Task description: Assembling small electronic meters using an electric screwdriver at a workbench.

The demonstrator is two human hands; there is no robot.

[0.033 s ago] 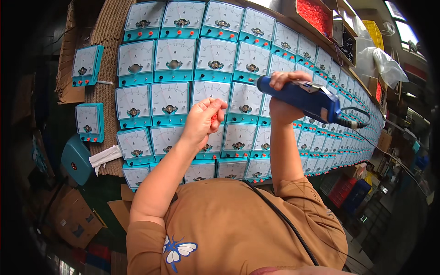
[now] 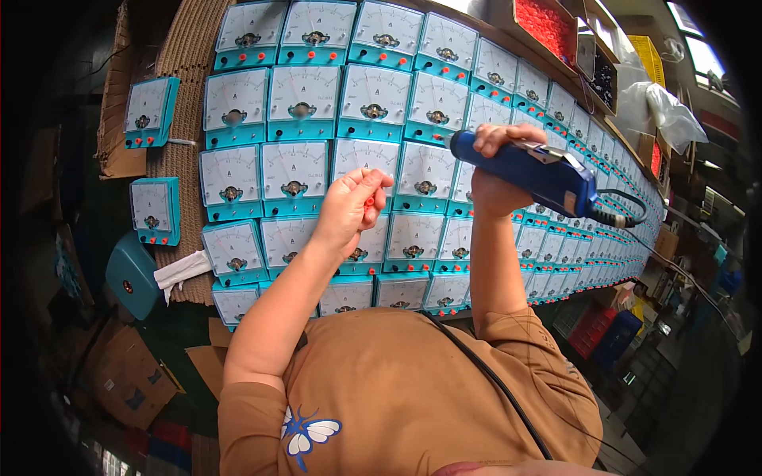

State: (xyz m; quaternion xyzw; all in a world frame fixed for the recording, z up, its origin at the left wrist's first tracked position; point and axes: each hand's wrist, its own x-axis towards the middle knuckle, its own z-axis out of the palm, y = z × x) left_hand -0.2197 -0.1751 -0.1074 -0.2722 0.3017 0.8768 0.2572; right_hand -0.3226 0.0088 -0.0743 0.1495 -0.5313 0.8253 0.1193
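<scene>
My right hand (image 2: 494, 192) is wrapped round a blue corded electric screwdriver (image 2: 548, 181), held nearly level above the rows of meters. Its tip end points left, toward my left hand. My left hand (image 2: 343, 213) is closed, thumb against fingers, with small red plastic caps (image 2: 369, 203) showing between them. It hovers over a teal-cased analog meter (image 2: 357, 151) with a white dial face. Many such meters lie face up in close rows beneath both hands, with red and black terminals along their lower edges. How many caps my fingers hold is hidden.
Two meters stand apart on corrugated cardboard (image 2: 184, 95) at the left, near a white cloth (image 2: 182, 270). Beyond the rows at upper right are a box of red caps (image 2: 546, 28) and a box of dark parts (image 2: 603, 79). The screwdriver's cable (image 2: 635, 208) trails off right.
My right hand and the screwdriver have shifted very slightly to the right. My left hand stays practically where it was, still closed on the red caps.
</scene>
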